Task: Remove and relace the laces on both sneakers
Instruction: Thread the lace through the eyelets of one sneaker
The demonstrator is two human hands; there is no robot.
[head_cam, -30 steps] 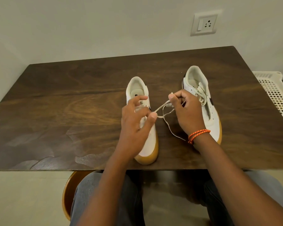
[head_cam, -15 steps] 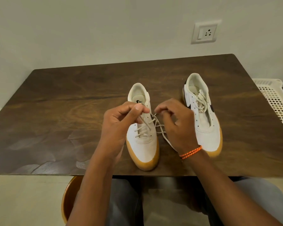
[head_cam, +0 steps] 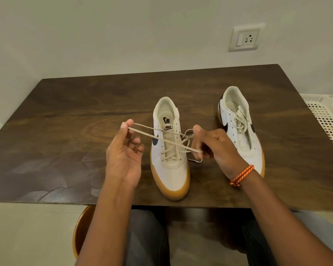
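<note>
1. Two white sneakers on the bench: left sneaker near the front edge, right sneaker toward the right edge.
2. Left hand fingers pinch the lace loop.
3. Right hand fingers pinch the lace's other end.

head view | looks forward and down, close above table | wall behind

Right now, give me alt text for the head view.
Left hand and right hand each pinch a loop of the left sneaker's lace, pulled across the left sneaker. The right sneaker stands beside it on the wooden table, laces loose.
</note>
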